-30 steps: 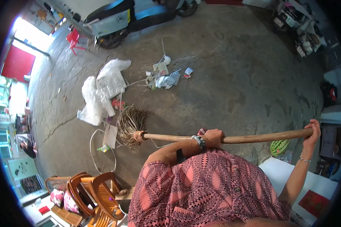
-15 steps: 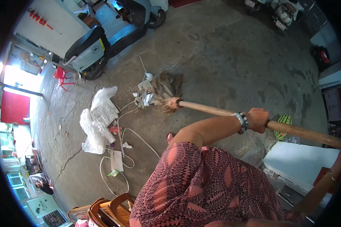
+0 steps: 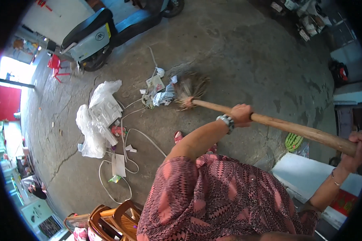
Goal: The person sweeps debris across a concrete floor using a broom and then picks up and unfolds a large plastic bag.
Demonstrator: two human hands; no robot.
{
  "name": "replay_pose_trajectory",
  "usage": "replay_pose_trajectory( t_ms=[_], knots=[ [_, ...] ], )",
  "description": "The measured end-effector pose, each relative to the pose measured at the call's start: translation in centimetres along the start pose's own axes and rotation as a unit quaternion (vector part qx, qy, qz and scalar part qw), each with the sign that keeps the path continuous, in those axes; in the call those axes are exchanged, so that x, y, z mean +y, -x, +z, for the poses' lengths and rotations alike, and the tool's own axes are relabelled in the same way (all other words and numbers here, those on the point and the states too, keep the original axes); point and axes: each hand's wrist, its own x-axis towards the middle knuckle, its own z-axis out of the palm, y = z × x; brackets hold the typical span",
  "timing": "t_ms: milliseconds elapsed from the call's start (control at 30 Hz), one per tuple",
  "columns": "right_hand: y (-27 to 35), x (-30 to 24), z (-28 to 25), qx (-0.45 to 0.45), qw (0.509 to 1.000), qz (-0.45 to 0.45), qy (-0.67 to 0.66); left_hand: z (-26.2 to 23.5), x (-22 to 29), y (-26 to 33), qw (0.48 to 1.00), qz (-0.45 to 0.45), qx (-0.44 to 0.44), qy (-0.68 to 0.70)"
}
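A straw broom (image 3: 297,127) with a long wooden handle slants across the view, its bristles on the concrete floor. My left hand (image 3: 242,115), with a beaded bracelet at the wrist, is wrapped round the middle of the handle. Around the handle's end at the right closes my right hand (image 3: 355,152). Just left of the bristles lies litter: a crumpled pale-blue wrapper (image 3: 163,96) and a flat printed piece (image 3: 155,83). Farther left are a clear plastic bag (image 3: 93,136), a white strap (image 3: 149,138) in loops and a white card (image 3: 118,165).
A grey electric scooter (image 3: 93,44) stands at the far left, near a red stool (image 3: 57,66). Wooden chairs (image 3: 122,221) are at the lower left. On the right, a watermelon (image 3: 293,141) rests on the floor beside a white slab (image 3: 309,172).
The broom's bristles have shifted slightly right and flared out, and the blue wrapper appears more spread. Both hands still grip the handle, and my right hand has come into clearer view. The view has shifted.
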Motion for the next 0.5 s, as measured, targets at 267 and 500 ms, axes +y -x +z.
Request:
replay_pose_trajectory(
  t_ms=[267, 500],
  knots=[
    [-2.8, -10.0, 27.5, -0.075, 0.945, 0.14, -0.285, -7.0, -13.9, 19.6, 0.963, -0.252, 0.066, -0.071],
    [-3.7, -9.1, 27.7, -0.031, 0.914, 0.257, -0.311, -11.8, -11.2, 23.6, 0.963, -0.257, 0.013, -0.085]
  ],
)
